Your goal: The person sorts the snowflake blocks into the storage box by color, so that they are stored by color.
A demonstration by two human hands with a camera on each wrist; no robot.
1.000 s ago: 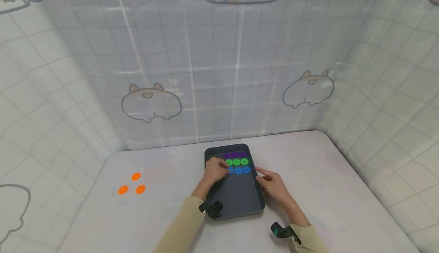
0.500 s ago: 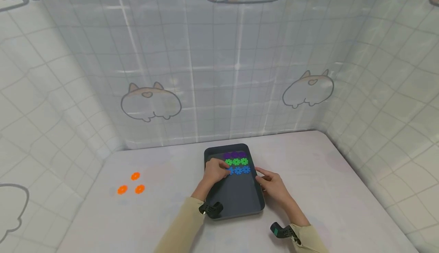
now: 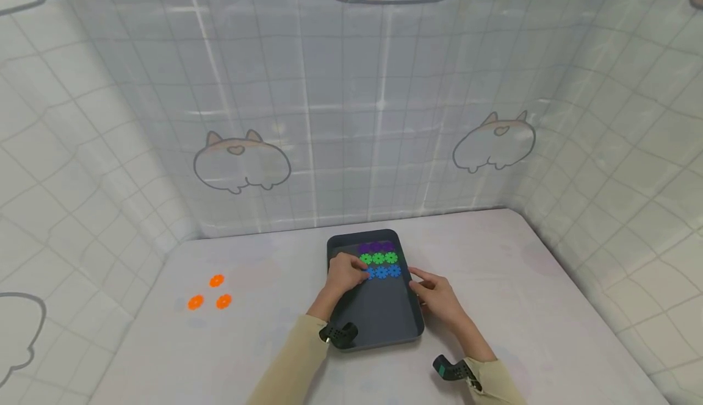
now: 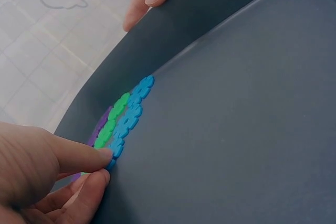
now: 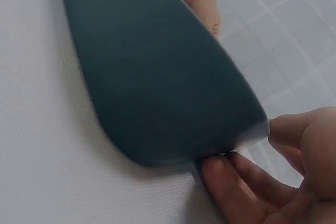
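A dark grey tray [image 3: 379,316] lies on the table, holding rows of small flower-shaped plastic discs. Purple discs [image 3: 376,247] form the far row, green discs [image 3: 379,258] come after them, and blue discs [image 3: 394,271] are nearest me. My left hand [image 3: 346,272] reaches over the tray's left side. Its thumb and index finger pinch the leftmost blue disc [image 4: 116,146], partly covering it. At the tray's right side, my right hand [image 3: 438,298] grips the wall, fingers on both sides of the rim in the right wrist view.
Three orange flower-shaped discs [image 3: 223,301] lie apart on the white table [image 3: 263,344], left of the tray. Curtain-like walls with a grid and animal drawings [image 3: 241,164] enclose the back and sides.
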